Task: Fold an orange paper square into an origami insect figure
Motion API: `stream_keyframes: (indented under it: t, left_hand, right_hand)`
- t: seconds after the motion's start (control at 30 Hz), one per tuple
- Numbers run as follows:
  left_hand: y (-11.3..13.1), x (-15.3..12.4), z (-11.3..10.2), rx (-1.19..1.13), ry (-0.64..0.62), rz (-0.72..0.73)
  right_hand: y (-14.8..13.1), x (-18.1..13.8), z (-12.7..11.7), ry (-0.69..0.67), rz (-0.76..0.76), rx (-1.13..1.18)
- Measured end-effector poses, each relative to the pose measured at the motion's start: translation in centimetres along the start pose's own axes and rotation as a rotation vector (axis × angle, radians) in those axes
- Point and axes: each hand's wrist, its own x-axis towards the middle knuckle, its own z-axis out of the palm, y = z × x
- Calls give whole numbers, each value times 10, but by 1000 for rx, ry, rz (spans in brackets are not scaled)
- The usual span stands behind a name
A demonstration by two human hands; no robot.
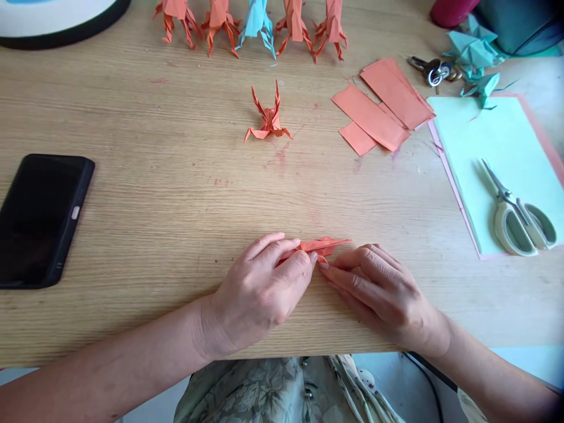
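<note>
A folded piece of orange origami paper (pixel 325 245) lies on the table near its front edge, with a thin point reaching to the right. My left hand (pixel 268 282) is closed over its left part, thumb and fingers pressing it down. My right hand (pixel 379 288) pinches a small lower flap of the same paper between thumb and fingers. Part of the paper is hidden under the left fingers. Beyond the hands stands a finished orange origami figure (pixel 268 120) with two raised points.
Several origami figures (pixel 255 23) stand in a row at the back. Orange paper strips (pixel 374 117), keys (pixel 436 71) and green origami figures (pixel 473 53) are at the right. Scissors (pixel 520 217) rest on pale green paper (pixel 489 147). A phone (pixel 39 220) lies left.
</note>
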Motion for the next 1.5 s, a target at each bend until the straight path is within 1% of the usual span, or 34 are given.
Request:
stream_keyframes:
  t: [0.13,0.27,0.4,0.53,0.63,0.8,0.97,1.13,1.33,1.5]
  left_hand:
    - [2,-1,2,8,-15,-26]
    - [2,1,4,-12,-13,-40]
    - [-1,2,1,-22,-16,-19]
    - [-5,0,-1,-67,-35,22]
    - [-6,-2,1,-88,-36,44]
    - [-5,-3,4,-69,-9,57]
    - [-3,-2,3,-23,7,75]
    - [-2,0,3,6,-14,92]
    - [-3,-1,2,-27,-40,54]
    - [-4,-4,2,-9,-41,83]
  right_hand:
    - [1,-2,1,14,38,26]
    - [0,-1,3,11,25,-19]
    - [0,2,3,-7,13,-93]
    - [0,1,1,-4,11,-113]
    - [0,-3,-2,-18,-17,-122]
    - [1,-9,-10,-49,-113,-219]
    - [-1,-12,-13,-48,-139,-263]
    - [-2,-12,-16,-54,-198,-307]
    - [-2,-20,-21,-104,-192,-276]
    - [-5,-27,-19,-118,-179,-271]
